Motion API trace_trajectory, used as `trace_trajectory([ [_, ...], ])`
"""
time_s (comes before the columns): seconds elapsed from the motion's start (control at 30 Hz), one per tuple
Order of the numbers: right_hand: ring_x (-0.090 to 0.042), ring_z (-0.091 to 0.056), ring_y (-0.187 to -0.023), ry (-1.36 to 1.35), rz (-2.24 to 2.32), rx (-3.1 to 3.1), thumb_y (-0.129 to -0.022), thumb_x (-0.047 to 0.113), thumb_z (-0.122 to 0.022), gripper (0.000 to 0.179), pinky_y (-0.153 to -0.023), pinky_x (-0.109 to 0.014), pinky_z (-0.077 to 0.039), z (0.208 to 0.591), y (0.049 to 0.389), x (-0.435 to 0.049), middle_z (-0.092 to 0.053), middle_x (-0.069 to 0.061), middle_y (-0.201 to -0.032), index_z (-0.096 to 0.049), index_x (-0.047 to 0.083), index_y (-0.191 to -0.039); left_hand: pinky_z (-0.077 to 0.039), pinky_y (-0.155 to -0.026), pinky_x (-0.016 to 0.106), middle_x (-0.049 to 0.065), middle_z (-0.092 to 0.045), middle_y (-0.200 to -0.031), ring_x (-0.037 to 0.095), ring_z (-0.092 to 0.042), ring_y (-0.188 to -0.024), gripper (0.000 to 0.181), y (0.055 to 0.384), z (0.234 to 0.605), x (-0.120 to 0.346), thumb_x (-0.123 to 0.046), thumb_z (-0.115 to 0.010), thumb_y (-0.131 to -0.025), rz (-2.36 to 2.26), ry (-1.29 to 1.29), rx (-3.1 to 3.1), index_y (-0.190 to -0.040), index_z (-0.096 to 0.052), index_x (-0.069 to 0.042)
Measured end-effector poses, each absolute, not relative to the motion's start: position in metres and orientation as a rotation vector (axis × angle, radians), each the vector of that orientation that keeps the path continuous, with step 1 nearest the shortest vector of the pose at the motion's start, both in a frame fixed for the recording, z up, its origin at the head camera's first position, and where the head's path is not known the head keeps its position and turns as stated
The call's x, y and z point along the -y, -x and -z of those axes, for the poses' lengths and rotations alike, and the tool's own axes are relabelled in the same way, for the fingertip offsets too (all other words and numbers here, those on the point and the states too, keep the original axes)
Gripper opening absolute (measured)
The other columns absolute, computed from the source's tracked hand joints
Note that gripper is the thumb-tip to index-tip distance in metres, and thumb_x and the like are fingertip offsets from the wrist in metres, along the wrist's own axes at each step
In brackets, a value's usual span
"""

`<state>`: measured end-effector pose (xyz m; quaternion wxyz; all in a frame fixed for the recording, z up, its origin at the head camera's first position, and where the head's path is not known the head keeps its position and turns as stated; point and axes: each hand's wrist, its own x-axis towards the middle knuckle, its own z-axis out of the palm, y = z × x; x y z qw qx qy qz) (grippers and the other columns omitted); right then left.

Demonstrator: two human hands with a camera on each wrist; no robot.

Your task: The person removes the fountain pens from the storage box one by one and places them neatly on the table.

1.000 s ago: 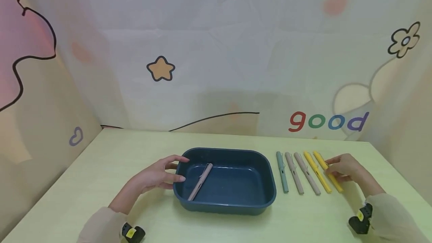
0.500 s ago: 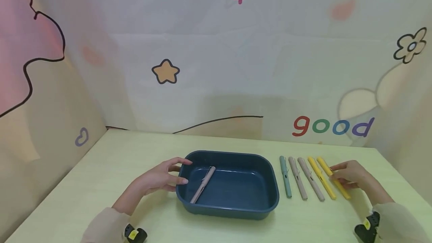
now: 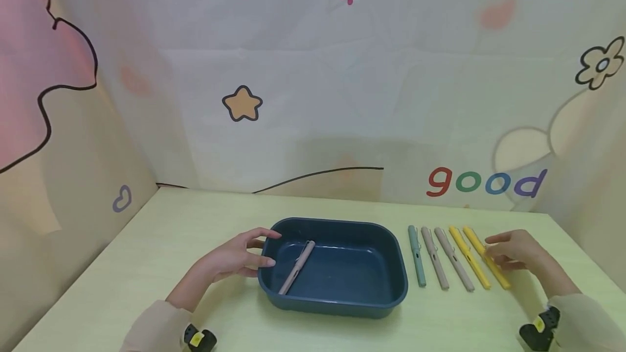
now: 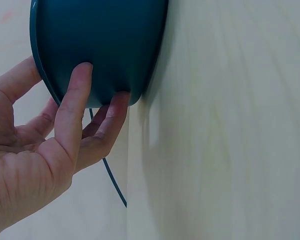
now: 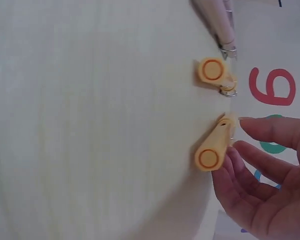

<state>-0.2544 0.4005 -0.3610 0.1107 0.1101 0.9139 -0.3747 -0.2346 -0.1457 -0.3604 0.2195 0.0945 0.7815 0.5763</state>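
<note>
My left hand (image 3: 235,256) holds the left end of a dark blue rectangular basin (image 3: 359,265). Its fingertips reach over the rim in the head view; in the left wrist view other fingertips rest against the outer wall. One grey-beige pen (image 3: 297,268) lies slanted inside the basin. On the right, my right hand (image 3: 517,250) is at the outermost yellow pen (image 3: 499,274), fingers loosely bent beside it. In the right wrist view the thumb is lifted off this pen (image 5: 210,155), and other fingertips are right at its side.
Left of that pen, in a row on the pale table (image 3: 210,308), lie another yellow pen (image 3: 470,258), two grey-beige pens (image 3: 435,259) and a teal pen (image 3: 417,258). A printed cloth backdrop (image 3: 313,96) stands behind the table's far edge.
The right hand has shifted slightly to the right along the outermost yellow pen, and its fingers have loosened. The left hand stays at the basin. The head view has shifted a little.
</note>
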Motion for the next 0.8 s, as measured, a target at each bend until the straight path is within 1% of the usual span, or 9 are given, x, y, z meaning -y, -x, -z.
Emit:
trace_trajectory([
  [0.1,-0.015,-0.057,-0.068,-0.290,1.137,-2.718,-0.081,0.014,-0.065,0.055,-0.064,-0.028,-0.053,0.355,0.254,-0.403,-0.061,-0.006,-0.083,-0.043,-0.017,-0.121,-0.049,-0.080,0.050,0.026,-0.030,-0.136,0.034,-0.053,-0.106,0.059,0.234,0.359,0.145,-0.006,-0.071,-0.078,-1.588,-0.273,-2.163,-0.130,-0.045,-0.012],
  [0.27,-0.018,-0.063,-0.078,-0.178,1.182,-2.746,-0.084,0.018,-0.064,0.060,-0.068,-0.031,-0.054,0.341,0.251,-0.398,-0.065,-0.015,-0.093,-0.039,-0.018,-0.125,-0.049,-0.080,0.050,0.027,-0.030,-0.136,0.034,-0.053,-0.106,0.059,0.234,0.358,0.145,-0.005,-0.070,-0.078,-1.584,-0.273,-2.163,-0.131,-0.044,-0.011],
  [0.43,-0.019,-0.064,-0.085,-0.025,1.219,-2.750,-0.087,0.020,-0.062,0.061,-0.072,-0.030,-0.054,0.328,0.243,-0.378,-0.063,-0.021,-0.103,-0.036,-0.017,-0.127,-0.050,-0.080,0.048,0.026,-0.031,-0.136,0.033,-0.054,-0.104,0.060,0.234,0.361,0.145,-0.005,-0.071,-0.077,-1.588,-0.249,-2.163,-0.130,-0.045,-0.011],
  [0.53,-0.021,-0.064,-0.089,0.057,1.233,-2.756,-0.087,0.020,-0.062,0.060,-0.074,-0.031,-0.053,0.319,0.239,-0.360,-0.059,-0.026,-0.111,-0.037,-0.016,-0.128,-0.050,-0.080,0.048,0.026,-0.031,-0.136,0.032,-0.055,-0.104,0.059,0.234,0.363,0.146,-0.006,-0.071,-0.077,-1.588,-0.246,-2.166,-0.130,-0.045,-0.012],
  [0.6,-0.023,-0.063,-0.092,0.107,1.231,-2.762,-0.087,0.020,-0.062,0.059,-0.076,-0.032,-0.053,0.314,0.237,-0.348,-0.057,-0.028,-0.113,-0.038,-0.014,-0.128,-0.050,-0.080,0.048,0.026,-0.031,-0.135,0.032,-0.055,-0.103,0.059,0.234,0.362,0.146,-0.007,-0.071,-0.077,-1.582,-0.255,-2.170,-0.130,-0.045,-0.011],
  [0.67,-0.023,-0.063,-0.091,0.148,1.235,-2.768,-0.087,0.020,-0.062,0.058,-0.076,-0.032,-0.053,0.308,0.235,-0.334,-0.056,-0.028,-0.114,-0.040,-0.013,-0.128,-0.050,-0.080,0.049,0.027,-0.030,-0.136,0.033,-0.054,-0.104,0.059,0.233,0.361,0.146,-0.006,-0.070,-0.078,-1.579,-0.272,-2.167,-0.131,-0.044,-0.010],
  [0.8,-0.023,-0.062,-0.091,0.249,1.249,-2.773,-0.086,0.019,-0.063,0.055,-0.074,-0.029,-0.053,0.298,0.231,-0.309,-0.057,-0.026,-0.111,-0.043,-0.011,-0.127,-0.049,-0.080,0.049,0.028,-0.029,-0.136,0.034,-0.054,-0.105,0.059,0.233,0.359,0.146,-0.005,-0.069,-0.079,-1.579,-0.296,-2.166,-0.131,-0.043,-0.010],
])
